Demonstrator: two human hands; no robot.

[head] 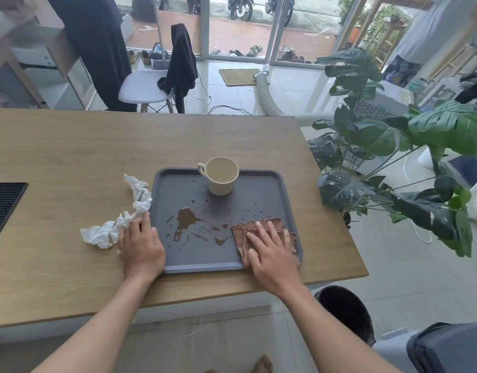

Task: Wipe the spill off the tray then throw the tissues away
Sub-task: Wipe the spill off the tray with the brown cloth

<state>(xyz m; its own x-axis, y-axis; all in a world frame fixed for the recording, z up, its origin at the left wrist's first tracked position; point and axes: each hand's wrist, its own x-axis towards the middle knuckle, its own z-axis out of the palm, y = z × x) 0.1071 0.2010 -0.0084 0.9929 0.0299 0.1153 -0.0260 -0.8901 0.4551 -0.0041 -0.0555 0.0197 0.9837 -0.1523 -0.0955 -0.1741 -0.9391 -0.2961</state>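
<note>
Wood makes up the tabletop [70,162], and a big green plant [393,146] stands past its right edge. White crumpled tissues [118,222] lie just left of the gray tray [258,181], near the front edge. The left hand [141,246] rests flat on the tray's left rim, touching the tissues, its grip wide and holding nothing. Brown spill [187,218] sits in the tray's middle, below a cream cup [221,175]. The right hand [272,251] presses flat, fingers spread, on a wet brown tissue [248,230] in the tray's front right corner.
</note>
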